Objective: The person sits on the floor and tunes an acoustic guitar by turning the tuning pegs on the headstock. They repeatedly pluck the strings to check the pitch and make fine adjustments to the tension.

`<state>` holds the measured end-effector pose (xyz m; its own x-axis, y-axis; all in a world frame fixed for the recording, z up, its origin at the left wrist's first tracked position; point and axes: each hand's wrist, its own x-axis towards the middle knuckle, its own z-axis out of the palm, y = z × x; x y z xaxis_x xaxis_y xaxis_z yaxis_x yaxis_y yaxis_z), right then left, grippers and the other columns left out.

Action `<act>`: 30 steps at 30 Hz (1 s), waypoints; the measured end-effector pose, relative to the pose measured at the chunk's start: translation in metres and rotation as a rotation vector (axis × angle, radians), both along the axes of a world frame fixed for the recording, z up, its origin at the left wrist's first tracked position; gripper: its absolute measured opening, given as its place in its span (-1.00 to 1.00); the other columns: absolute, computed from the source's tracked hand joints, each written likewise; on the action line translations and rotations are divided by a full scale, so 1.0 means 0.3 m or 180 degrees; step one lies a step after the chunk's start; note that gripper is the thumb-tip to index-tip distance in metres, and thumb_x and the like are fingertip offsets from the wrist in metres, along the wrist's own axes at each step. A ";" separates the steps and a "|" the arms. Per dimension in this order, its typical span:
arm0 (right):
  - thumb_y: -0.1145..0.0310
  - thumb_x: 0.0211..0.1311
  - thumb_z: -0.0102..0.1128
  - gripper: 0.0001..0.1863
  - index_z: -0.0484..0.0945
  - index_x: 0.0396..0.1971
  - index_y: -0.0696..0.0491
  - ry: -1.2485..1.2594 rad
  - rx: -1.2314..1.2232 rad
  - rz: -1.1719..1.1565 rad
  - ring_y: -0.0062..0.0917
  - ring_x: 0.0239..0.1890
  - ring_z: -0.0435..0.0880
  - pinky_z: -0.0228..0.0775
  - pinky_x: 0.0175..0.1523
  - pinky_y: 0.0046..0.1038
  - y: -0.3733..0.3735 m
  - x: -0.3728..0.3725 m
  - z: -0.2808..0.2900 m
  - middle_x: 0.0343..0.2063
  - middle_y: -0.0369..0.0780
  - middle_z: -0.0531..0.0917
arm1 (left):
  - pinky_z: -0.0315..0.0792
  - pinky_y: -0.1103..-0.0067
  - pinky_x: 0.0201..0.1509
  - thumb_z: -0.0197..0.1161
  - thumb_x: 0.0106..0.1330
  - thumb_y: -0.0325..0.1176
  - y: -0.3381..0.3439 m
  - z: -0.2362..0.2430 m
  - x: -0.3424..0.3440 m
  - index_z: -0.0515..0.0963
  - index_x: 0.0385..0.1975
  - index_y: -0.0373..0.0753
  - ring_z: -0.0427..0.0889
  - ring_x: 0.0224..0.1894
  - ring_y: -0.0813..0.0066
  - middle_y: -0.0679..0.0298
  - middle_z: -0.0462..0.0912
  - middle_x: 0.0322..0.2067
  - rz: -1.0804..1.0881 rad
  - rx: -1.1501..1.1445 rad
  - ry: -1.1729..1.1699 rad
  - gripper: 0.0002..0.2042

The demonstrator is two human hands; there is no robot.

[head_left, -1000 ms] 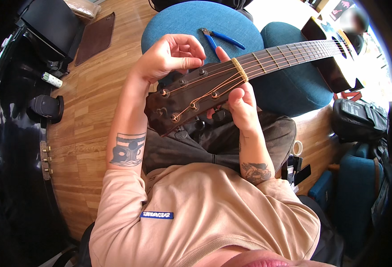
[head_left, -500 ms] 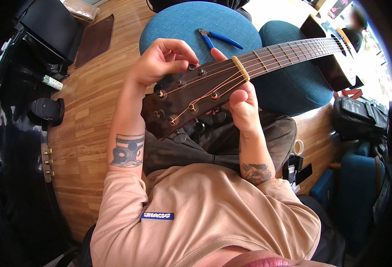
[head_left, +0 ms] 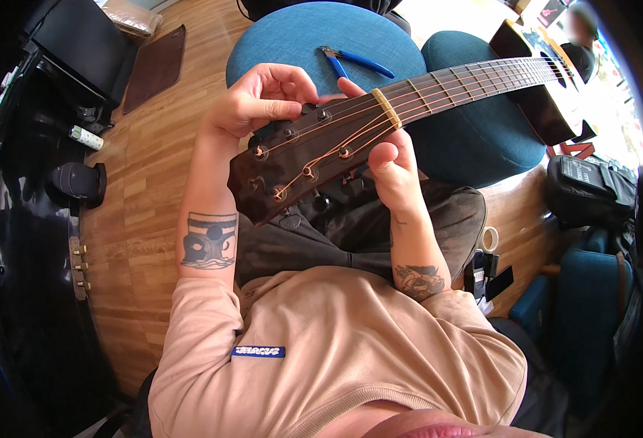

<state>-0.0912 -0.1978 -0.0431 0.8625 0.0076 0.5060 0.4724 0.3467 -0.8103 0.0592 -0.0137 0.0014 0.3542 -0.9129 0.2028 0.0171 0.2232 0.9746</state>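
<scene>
An acoustic guitar lies across in front of me, its dark headstock [head_left: 263,179] toward my left and its body [head_left: 518,95] at the far right. My left hand [head_left: 263,98] is closed at the far edge of the headstock, thumb and fingers on a tuning peg [head_left: 308,109]. My right hand [head_left: 394,175] holds the neck [head_left: 438,91] from below beside the pale nut [head_left: 387,108]. Its thumb shows on the near side and a fingertip on the far side; the other fingers are hidden. Copper-coloured strings run from the nut to several posts.
Blue-handled cutting pliers [head_left: 354,62] lie on a round blue stool [head_left: 277,44]. A second blue stool [head_left: 474,146] sits under the neck and body. At the right are a black bag [head_left: 584,186] and a tape roll [head_left: 490,239]. Another person [head_left: 580,44] is at the far right.
My left thumb has straightened along the peg and the fingers behind it have shifted. The headstock and my right hand sit slightly further left in view.
</scene>
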 end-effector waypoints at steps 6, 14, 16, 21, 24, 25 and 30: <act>-0.23 0.19 0.27 -0.02 0.19 0.38 0.20 0.0113 0.0149 0.0115 -0.76 -0.21 0.61 0.47 -0.37 -0.71 0.002 -0.012 -0.010 0.27 -0.19 0.43 | 0.49 0.73 -0.25 0.36 0.26 -0.38 -0.015 0.006 0.038 0.60 -0.28 -0.31 0.63 -0.34 0.68 0.32 0.69 -0.37 -0.0181 0.0298 -0.0079 -0.85; -0.19 0.22 0.27 -0.05 0.19 0.38 0.21 0.0093 0.0016 -0.0031 -0.76 -0.18 0.60 0.47 -0.37 -0.73 0.002 -0.005 -0.009 0.28 -0.19 0.42 | 0.50 0.72 -0.23 0.24 0.32 -0.40 -0.028 0.038 -0.005 0.51 -0.28 -0.27 0.65 -0.35 0.67 0.28 0.69 -0.38 -0.0146 0.0395 -0.0033 -0.90; -0.18 0.22 0.27 -0.05 0.20 0.37 0.21 0.0058 0.0041 -0.0005 -0.75 -0.17 0.60 0.47 -0.36 -0.72 0.002 -0.005 -0.007 0.28 -0.19 0.42 | 0.42 0.82 -0.38 0.32 0.31 -0.35 -0.012 0.022 -0.006 0.47 -0.22 -0.30 0.61 -0.42 0.72 0.32 0.67 -0.39 -0.0239 0.0099 0.0175 -0.79; -0.18 0.22 0.28 -0.05 0.17 0.39 0.19 0.0041 0.0073 0.0018 -0.76 -0.17 0.60 0.44 -0.35 -0.74 0.003 -0.001 -0.003 0.26 -0.19 0.44 | 0.49 0.73 -0.22 0.32 0.33 -0.35 -0.004 0.003 0.023 0.59 -0.09 -0.33 0.61 -0.35 0.67 0.30 0.69 -0.38 -0.0331 0.0159 0.0062 -0.76; -0.17 0.24 0.27 -0.04 0.14 0.42 0.17 0.0058 0.0094 0.0094 -0.77 -0.18 0.60 0.41 -0.36 -0.76 0.005 -0.011 0.012 0.23 -0.21 0.48 | 0.45 0.75 -0.27 0.32 0.34 -0.32 -0.004 0.003 0.054 0.60 -0.14 -0.30 0.58 -0.36 0.71 0.36 0.67 -0.39 -0.0433 0.0397 -0.0156 -0.79; -0.17 0.24 0.27 -0.04 0.12 0.42 0.17 0.0071 0.0088 0.0103 -0.77 -0.18 0.60 0.39 -0.36 -0.76 0.003 -0.014 0.015 0.23 -0.21 0.49 | 0.43 0.76 -0.29 0.32 0.34 -0.31 -0.008 0.012 0.053 0.61 -0.18 -0.29 0.57 -0.37 0.73 0.38 0.66 -0.40 -0.0466 0.0486 -0.0225 -0.80; -0.17 0.25 0.25 -0.03 0.10 0.44 0.16 0.0162 -0.0004 0.0047 -0.79 -0.20 0.58 0.36 -0.35 -0.77 -0.001 -0.016 0.011 0.21 -0.21 0.51 | 0.27 0.79 -0.46 0.36 0.31 -0.24 -0.040 0.037 -0.020 0.56 -0.33 -0.20 0.46 -0.48 0.83 0.50 0.58 -0.49 -0.0029 0.0362 -0.0140 -0.82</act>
<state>-0.0961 -0.1982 -0.0397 0.8869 0.0209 0.4614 0.4253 0.3524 -0.8336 0.0532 -0.0256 0.0125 0.3389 -0.9340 0.1130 -0.0248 0.1112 0.9935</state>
